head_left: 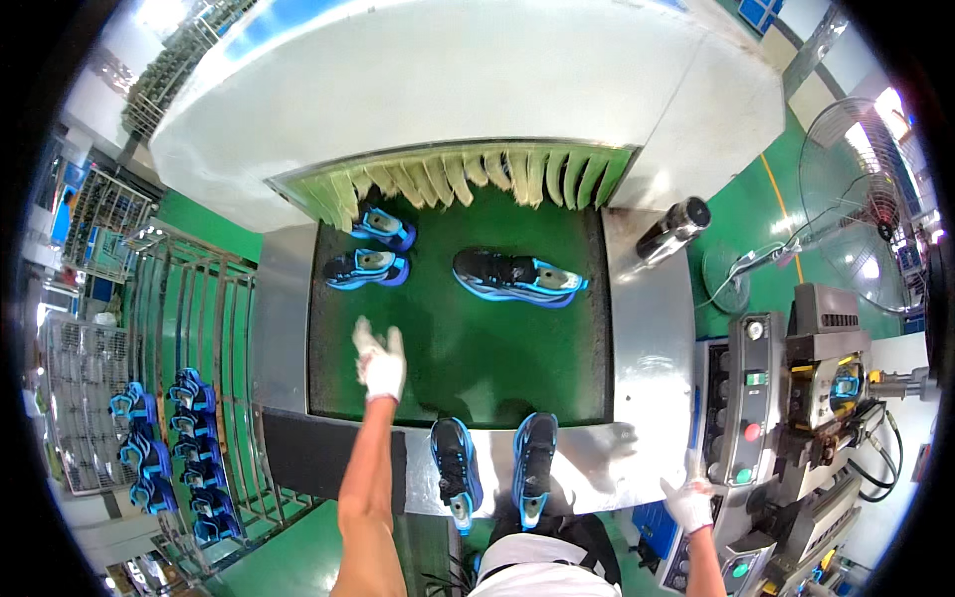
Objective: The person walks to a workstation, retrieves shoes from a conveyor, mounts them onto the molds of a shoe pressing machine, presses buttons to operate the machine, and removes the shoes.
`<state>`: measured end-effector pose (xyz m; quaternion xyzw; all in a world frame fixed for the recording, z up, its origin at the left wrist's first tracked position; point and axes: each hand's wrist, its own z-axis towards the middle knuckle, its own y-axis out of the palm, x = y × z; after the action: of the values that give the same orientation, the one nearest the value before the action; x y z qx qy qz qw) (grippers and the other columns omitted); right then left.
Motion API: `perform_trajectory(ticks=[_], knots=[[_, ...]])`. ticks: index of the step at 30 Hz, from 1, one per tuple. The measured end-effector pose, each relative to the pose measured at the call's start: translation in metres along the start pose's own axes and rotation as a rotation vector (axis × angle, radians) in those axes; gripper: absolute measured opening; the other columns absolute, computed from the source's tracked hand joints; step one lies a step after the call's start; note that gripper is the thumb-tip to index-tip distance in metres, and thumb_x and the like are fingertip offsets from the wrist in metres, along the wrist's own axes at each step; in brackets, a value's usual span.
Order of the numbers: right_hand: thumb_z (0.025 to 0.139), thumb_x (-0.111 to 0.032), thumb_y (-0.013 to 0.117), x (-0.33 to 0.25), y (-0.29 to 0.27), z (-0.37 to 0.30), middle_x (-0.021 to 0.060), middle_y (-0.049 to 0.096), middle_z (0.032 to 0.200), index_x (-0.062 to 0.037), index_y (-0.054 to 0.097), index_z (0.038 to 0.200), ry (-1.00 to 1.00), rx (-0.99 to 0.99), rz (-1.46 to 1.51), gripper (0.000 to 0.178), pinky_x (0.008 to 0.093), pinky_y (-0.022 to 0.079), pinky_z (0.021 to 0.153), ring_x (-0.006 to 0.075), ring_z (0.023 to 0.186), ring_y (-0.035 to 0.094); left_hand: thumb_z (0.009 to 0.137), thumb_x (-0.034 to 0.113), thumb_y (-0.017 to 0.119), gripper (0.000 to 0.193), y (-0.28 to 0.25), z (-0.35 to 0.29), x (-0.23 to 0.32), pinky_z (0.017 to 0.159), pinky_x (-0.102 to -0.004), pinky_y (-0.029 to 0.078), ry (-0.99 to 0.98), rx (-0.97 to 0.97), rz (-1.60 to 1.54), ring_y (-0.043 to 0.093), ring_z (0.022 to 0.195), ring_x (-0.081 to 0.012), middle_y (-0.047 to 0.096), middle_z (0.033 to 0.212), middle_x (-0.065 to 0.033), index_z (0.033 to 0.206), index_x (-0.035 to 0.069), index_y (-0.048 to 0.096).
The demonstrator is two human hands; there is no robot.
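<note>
My left hand (382, 366), in a white glove, reaches over the green conveyor belt (438, 363) with fingers spread and nothing in it. Just beyond it lies a black and blue sports shoe (366, 269), and another shoe (384, 228) sits farther back by the hanging flaps. On the belt's right half a third shoe (519, 278) lies sideways. Two more, a left-hand shoe (456, 466) and a right-hand shoe (535, 460), stand side by side on the near metal ledge. My right hand (688, 499), gloved too, is beside the machine's control box, fingers apart and holding nothing visible.
Pale fabric flaps (458, 179) hang across the opening of a large white machine (468, 80). A dark flask (674, 231) stands on the right metal border. A control box (748, 398) with buttons and a fan (856, 204) are at right. A shoe rack (189, 398) stands left.
</note>
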<state>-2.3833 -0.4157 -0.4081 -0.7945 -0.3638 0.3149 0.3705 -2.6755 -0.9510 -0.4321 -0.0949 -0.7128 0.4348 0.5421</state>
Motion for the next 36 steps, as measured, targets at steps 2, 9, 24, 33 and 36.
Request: perform_trajectory(ticks=[2,9,24,33,36], knots=[[0.084,-0.062,0.067,-0.071,0.046,-0.011,0.0282,0.051,0.144,0.0008,0.029,0.156,-0.023,-0.288,0.059,0.103,0.0466,0.038,0.113,0.0415,0.129,0.054,0.093,0.036,0.069,0.08,-0.008,0.067,-0.002,0.11,-0.0467,0.042,0.013,0.128,0.228,0.05,0.134,-0.0395,0.039,0.152,-0.0293,0.153,-0.001,0.032],[0.081,-0.045,0.074,-0.273,0.144,-0.022,0.0285,0.064,0.117,0.0104,0.034,0.141,0.011,-0.565,0.477,0.091,0.048,0.052,0.092,0.0398,0.113,0.065,0.096,0.042,0.063,0.068,0.017,0.205,-0.015,0.108,-0.0488,0.042,0.276,0.075,0.271,0.048,0.131,-0.0445,0.046,0.144,-0.0264,0.149,0.006,0.042],[0.081,-0.042,0.078,-0.221,-0.074,-0.049,0.0296,0.048,0.145,0.005,0.036,0.151,-0.215,-0.101,0.654,0.094,0.0436,0.036,0.116,0.0428,0.137,0.046,0.092,0.021,0.07,0.019,0.033,-0.091,0.16,0.078,-0.0438,0.052,0.949,-0.669,0.046,0.065,0.09,-0.0345,0.065,0.097,-0.0169,0.103,0.006,0.069],[0.08,-0.035,0.076,0.037,-0.082,-0.146,0.0218,0.07,0.088,0.0002,0.054,0.121,0.034,0.531,0.78,0.058,0.0443,0.054,0.077,0.0388,0.083,0.07,0.087,0.015,0.074,0.02,0.076,-0.46,0.367,0.074,-0.039,0.056,1.816,-1.273,-0.319,0.069,0.085,-0.0318,0.07,0.098,-0.0147,0.104,0.006,0.07],[0.074,-0.051,0.08,0.116,-0.066,-0.23,0.0193,0.071,0.102,0.0047,0.057,0.12,0.468,0.536,1.091,0.076,0.0415,0.056,0.083,0.0311,0.092,0.072,0.08,-0.002,0.075,0.05,0.058,-0.566,0.405,0.085,-0.0366,0.057,1.831,-1.529,-0.516,0.069,0.097,-0.0273,0.06,0.129,-0.0199,0.128,0.0,0.059]])
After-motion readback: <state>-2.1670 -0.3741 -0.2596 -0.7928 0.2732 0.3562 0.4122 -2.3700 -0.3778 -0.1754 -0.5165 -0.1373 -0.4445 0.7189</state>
